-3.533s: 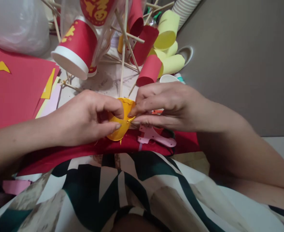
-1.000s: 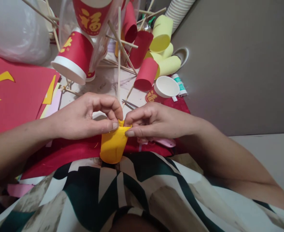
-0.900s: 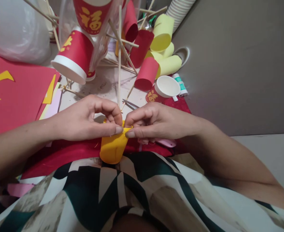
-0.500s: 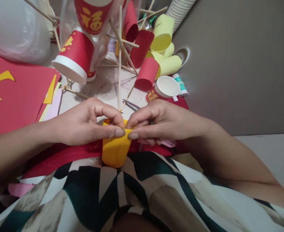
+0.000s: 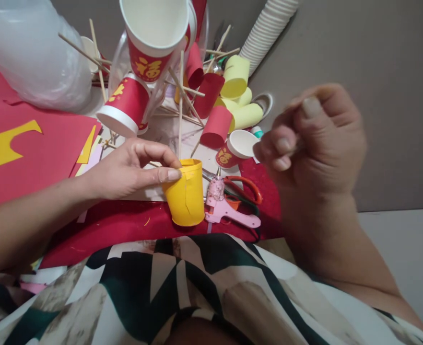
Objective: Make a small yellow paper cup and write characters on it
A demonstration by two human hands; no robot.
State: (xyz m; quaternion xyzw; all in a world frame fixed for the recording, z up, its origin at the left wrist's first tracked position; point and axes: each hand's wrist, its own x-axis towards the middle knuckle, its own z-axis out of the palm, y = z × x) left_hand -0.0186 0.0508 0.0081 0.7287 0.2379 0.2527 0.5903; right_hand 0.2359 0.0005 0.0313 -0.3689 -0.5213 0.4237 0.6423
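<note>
Between thumb and forefinger, my left hand point(image 5: 132, 165) pinches the rim of a yellow paper-covered cup point(image 5: 185, 196), whose side shows a vertical seam. My right hand point(image 5: 315, 139) is raised well to the right of the cup, its fingers curled together. Whether anything is pinched in those fingers cannot be made out. Just right of the cup lies a pink glue gun point(image 5: 220, 203) with its metal tip pointing away from me. Scissors with orange handles point(image 5: 247, 187) lie partly under and behind the glue gun.
Red paper cups point(image 5: 123, 103) in plastic wrap stand beyond my left hand, amid crossed wooden sticks point(image 5: 181, 110). Behind are red and yellow paper rolls point(image 5: 217, 125). A red cup point(image 5: 228, 152) sits near the scissors. Red paper sheets point(image 5: 31, 167) lie left; a grey wall point(image 5: 387, 96) bounds the right.
My right hand has let go of the yellow cup and moved up and right. The cup, still in my left hand, appears higher, and the glue gun and scissors handles are now uncovered.
</note>
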